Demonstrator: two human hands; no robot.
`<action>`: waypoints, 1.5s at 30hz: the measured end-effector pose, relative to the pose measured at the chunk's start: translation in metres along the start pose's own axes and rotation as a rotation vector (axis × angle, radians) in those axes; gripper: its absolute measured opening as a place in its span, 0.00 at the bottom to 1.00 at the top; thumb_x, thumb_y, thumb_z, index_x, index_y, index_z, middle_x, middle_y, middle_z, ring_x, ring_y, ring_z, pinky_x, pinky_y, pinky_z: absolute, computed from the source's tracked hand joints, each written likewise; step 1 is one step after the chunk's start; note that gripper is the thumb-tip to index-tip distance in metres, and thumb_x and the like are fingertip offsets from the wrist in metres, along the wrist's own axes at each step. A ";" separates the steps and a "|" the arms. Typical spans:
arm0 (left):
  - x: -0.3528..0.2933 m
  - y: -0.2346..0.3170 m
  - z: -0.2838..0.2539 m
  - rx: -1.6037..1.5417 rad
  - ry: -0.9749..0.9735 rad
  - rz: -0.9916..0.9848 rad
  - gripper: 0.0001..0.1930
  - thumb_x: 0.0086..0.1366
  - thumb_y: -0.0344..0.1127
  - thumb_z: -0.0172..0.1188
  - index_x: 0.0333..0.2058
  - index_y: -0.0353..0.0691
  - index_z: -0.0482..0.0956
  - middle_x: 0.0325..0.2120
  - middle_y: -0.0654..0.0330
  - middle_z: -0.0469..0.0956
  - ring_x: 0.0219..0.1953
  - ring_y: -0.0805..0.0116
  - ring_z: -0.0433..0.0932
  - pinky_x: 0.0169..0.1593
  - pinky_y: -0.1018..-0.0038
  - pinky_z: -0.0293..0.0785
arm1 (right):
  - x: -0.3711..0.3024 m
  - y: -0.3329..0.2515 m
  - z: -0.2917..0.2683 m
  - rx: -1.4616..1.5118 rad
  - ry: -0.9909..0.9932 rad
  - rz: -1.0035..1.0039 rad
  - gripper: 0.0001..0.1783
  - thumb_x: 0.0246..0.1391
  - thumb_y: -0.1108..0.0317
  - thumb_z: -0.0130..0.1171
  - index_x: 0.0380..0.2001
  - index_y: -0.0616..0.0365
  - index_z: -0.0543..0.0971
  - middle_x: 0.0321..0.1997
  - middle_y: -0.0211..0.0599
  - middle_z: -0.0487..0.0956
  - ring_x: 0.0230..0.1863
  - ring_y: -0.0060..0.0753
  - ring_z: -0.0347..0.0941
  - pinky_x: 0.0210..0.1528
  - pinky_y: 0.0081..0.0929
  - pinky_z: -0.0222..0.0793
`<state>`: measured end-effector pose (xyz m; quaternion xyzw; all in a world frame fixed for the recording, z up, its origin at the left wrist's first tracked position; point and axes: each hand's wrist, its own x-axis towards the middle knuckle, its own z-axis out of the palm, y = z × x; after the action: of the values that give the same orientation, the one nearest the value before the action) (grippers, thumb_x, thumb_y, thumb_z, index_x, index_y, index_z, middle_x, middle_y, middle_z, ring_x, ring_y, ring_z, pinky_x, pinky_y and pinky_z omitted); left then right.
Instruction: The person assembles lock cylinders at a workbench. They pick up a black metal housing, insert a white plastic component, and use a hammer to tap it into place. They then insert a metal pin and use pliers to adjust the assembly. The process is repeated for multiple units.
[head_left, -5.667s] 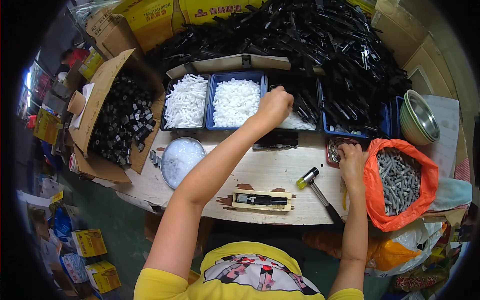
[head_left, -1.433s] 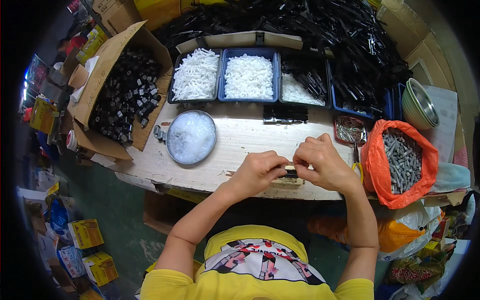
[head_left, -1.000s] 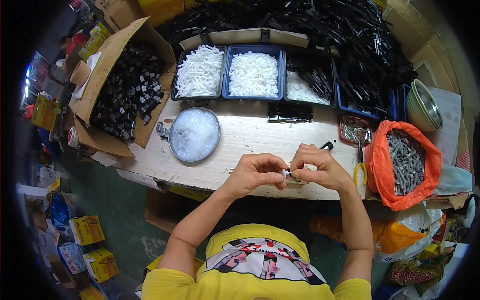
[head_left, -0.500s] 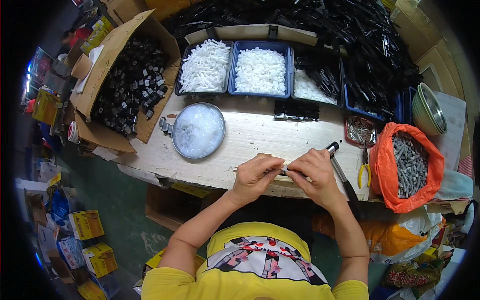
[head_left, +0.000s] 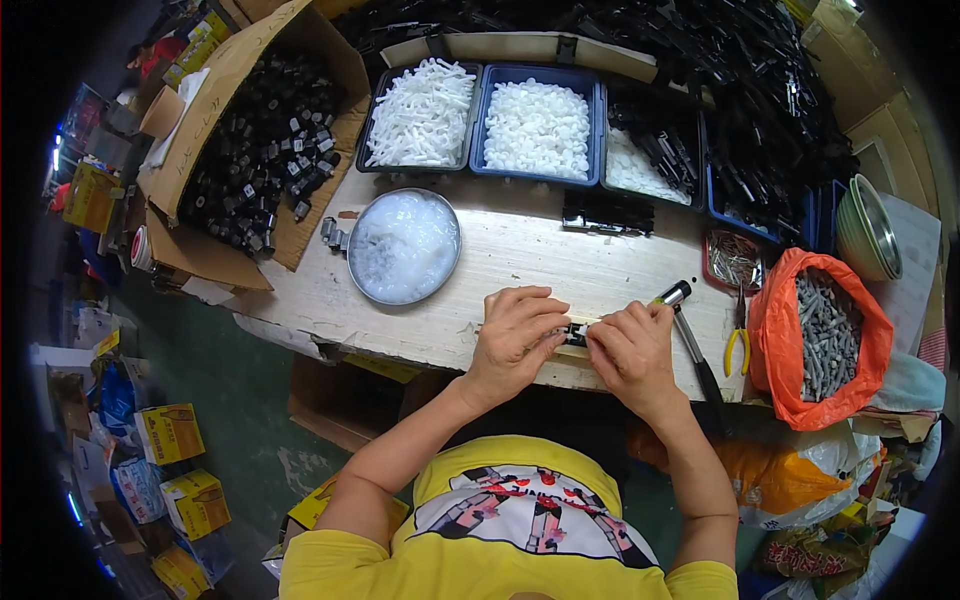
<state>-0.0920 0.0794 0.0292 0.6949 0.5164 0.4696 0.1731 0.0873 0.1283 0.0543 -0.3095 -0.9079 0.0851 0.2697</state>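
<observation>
Your left hand (head_left: 515,342) and right hand (head_left: 635,358) half-hide a black part (head_left: 577,335) (finger grip unclear); pale bench (head_left: 510,235), floor (head_left: 290,460) at eight o'clock.

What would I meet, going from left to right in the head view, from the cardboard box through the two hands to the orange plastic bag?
Cardboard box, round dish, left hand, black part between the hands, right hand, black-handled hammer, yellow-handled pliers, orange plastic bag.
</observation>
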 end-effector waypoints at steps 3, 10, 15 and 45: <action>-0.005 -0.003 0.008 0.009 -0.035 -0.015 0.07 0.47 0.28 0.63 0.27 0.38 0.78 0.36 0.61 0.77 0.47 0.60 0.70 0.50 0.67 0.57 | -0.005 0.005 0.007 -0.054 -0.048 -0.030 0.07 0.36 0.71 0.61 0.23 0.53 0.74 0.23 0.27 0.70 0.30 0.30 0.66 0.37 0.35 0.52; -0.006 -0.006 0.019 0.024 -0.068 -0.007 0.06 0.45 0.27 0.63 0.25 0.39 0.76 0.35 0.62 0.76 0.48 0.60 0.69 0.51 0.66 0.55 | -0.001 0.010 0.007 0.028 -0.175 0.003 0.06 0.36 0.70 0.61 0.22 0.52 0.75 0.23 0.26 0.70 0.32 0.30 0.64 0.38 0.35 0.52; -0.005 -0.008 0.021 0.014 -0.087 -0.013 0.05 0.45 0.27 0.62 0.24 0.40 0.76 0.34 0.62 0.75 0.48 0.61 0.69 0.50 0.66 0.55 | 0.008 0.014 -0.003 0.094 -0.306 0.044 0.06 0.38 0.70 0.61 0.24 0.52 0.77 0.23 0.27 0.70 0.33 0.30 0.65 0.39 0.33 0.52; 0.174 -0.129 -0.085 0.809 0.216 0.025 0.10 0.45 0.26 0.60 0.30 0.40 0.79 0.27 0.56 0.71 0.36 0.56 0.69 0.39 0.65 0.66 | -0.124 0.163 -0.170 -0.694 -0.190 1.012 0.15 0.47 0.66 0.54 0.40 0.55 0.73 0.42 0.35 0.73 0.48 0.41 0.66 0.44 0.49 0.59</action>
<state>-0.2298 0.2641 0.0604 0.6597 0.6660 0.3013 -0.1745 0.3456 0.1804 0.0907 -0.7623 -0.6434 -0.0704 -0.0022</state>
